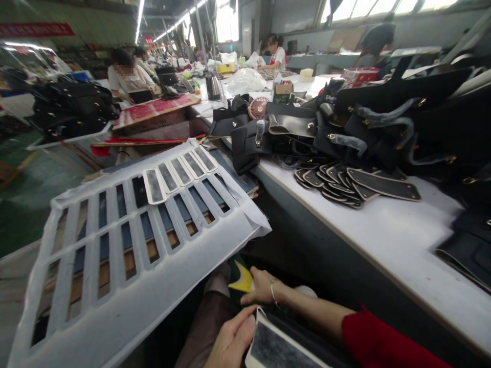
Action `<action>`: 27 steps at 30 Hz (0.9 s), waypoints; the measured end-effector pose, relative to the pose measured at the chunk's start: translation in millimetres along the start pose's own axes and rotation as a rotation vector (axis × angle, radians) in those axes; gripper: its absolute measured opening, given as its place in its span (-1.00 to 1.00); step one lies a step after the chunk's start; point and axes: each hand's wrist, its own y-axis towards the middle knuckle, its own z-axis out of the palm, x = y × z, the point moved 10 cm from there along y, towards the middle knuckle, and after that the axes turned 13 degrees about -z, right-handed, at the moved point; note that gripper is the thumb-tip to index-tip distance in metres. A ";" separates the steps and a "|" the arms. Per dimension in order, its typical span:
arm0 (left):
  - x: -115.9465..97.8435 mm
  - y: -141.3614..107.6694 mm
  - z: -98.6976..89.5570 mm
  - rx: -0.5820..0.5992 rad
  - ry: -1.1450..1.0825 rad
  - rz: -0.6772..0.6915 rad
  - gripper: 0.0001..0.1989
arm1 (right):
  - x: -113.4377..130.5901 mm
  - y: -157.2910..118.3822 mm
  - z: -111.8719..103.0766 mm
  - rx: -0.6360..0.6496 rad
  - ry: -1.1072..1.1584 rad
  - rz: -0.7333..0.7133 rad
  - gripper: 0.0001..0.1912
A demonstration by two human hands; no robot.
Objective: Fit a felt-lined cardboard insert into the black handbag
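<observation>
My left hand (233,337), at the bottom centre, grips the end of a dark panel with a pale edge (284,347), whose far end runs out of view at the bottom. Just beyond it, my right hand (263,286) has its fingers closed round a yellow piece (242,278) with a notched end. To the left stands a white slotted frame (115,312). Several dark strips with white rims (155,185) lie at its upper part, side by side.
A white table (345,225) runs along the right, bearing a pile of dark edged pieces (345,181), black bags (399,102) and a pink fan (259,107). A bin of black goods (72,110) stands at the left. People work further back.
</observation>
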 end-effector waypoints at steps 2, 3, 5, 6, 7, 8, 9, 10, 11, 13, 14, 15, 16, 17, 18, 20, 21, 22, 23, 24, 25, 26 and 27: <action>-2.6 -1.3 1.5 0.017 0.004 0.019 -0.35 | 5.1 -4.1 -39.1 0.012 -0.088 -0.001 -0.49; -3.7 -2.0 1.9 0.023 0.003 0.027 -0.36 | 12.2 -9.2 -56.8 0.026 -0.103 -0.027 -0.39; -4.9 -3.1 1.1 0.020 0.005 0.039 -0.38 | 32.1 -28.0 -83.3 0.078 -0.094 -0.098 -0.30; -4.7 -3.3 0.6 0.016 0.010 0.039 -0.39 | 43.8 -41.1 -91.1 0.116 -0.082 -0.138 -0.28; -4.6 -3.3 0.5 0.015 0.015 0.041 -0.38 | 55.5 -55.6 -95.4 0.156 -0.073 -0.175 -0.29; -4.8 -3.3 0.9 0.018 0.019 0.047 -0.38 | 66.3 -70.0 -97.9 0.183 -0.073 -0.205 -0.31; -5.4 -3.2 1.6 0.023 0.020 0.058 -0.36 | 75.9 -82.8 -99.4 0.193 -0.088 -0.230 -0.33; -6.1 -3.2 2.2 0.026 0.019 0.068 -0.35 | 83.5 -92.9 -100.1 0.186 -0.119 -0.242 -0.32; -6.8 -3.0 2.4 0.026 0.017 0.078 -0.35 | 89.1 -99.5 -101.0 0.163 -0.167 -0.244 -0.29; -8.3 -2.9 2.2 0.016 0.009 0.097 -0.36 | 98.5 -102.8 -103.9 0.086 -0.311 -0.242 -0.30; -9.0 -2.9 2.1 0.013 0.003 0.106 -0.37 | 104.4 -100.2 -105.3 0.048 -0.395 -0.251 -0.33; -9.2 -2.8 2.0 0.011 -0.009 0.111 -0.38 | 111.9 -95.6 -105.9 0.019 -0.478 -0.275 -0.36; -8.6 -2.6 2.1 0.012 -0.026 0.109 -0.39 | 121.1 -89.8 -105.9 0.000 -0.555 -0.312 -0.38; -7.6 -2.3 1.8 0.009 -0.045 0.105 -0.40 | 131.5 -83.4 -105.0 -0.009 -0.623 -0.361 -0.40; -5.8 -1.9 0.9 0.000 -0.067 0.097 -0.40 | 142.3 -76.9 -103.3 -0.008 -0.681 -0.414 -0.40; 0.5 -0.2 -2.5 -0.045 -0.115 0.072 -0.43 | 163.5 -65.4 -98.1 0.015 -0.776 -0.530 -0.40; 5.0 1.1 -4.5 -0.074 -0.145 0.057 -0.43 | 173.2 -60.9 -94.5 0.032 -0.815 -0.590 -0.40; 9.9 2.5 -6.4 -0.102 -0.184 0.045 -0.42 | 181.9 -57.0 -90.3 0.052 -0.849 -0.649 -0.39; 14.6 4.0 -8.2 -0.129 -0.228 0.040 -0.39 | 189.4 -53.9 -85.6 0.075 -0.880 -0.705 -0.38; 18.3 5.3 -10.3 -0.157 -0.269 0.049 -0.34 | 195.5 -51.3 -80.5 0.097 -0.907 -0.757 -0.38; 20.5 6.1 -12.4 -0.183 -0.308 0.073 -0.28 | 200.5 -49.2 -75.6 0.118 -0.930 -0.803 -0.39; 21.8 6.4 -14.2 -0.202 -0.345 0.101 -0.21 | 204.7 -47.5 -70.8 0.138 -0.951 -0.845 -0.41; 22.5 6.3 -16.0 -0.219 -0.375 0.127 -0.15 | 208.1 -46.1 -66.5 0.155 -0.967 -0.881 -0.42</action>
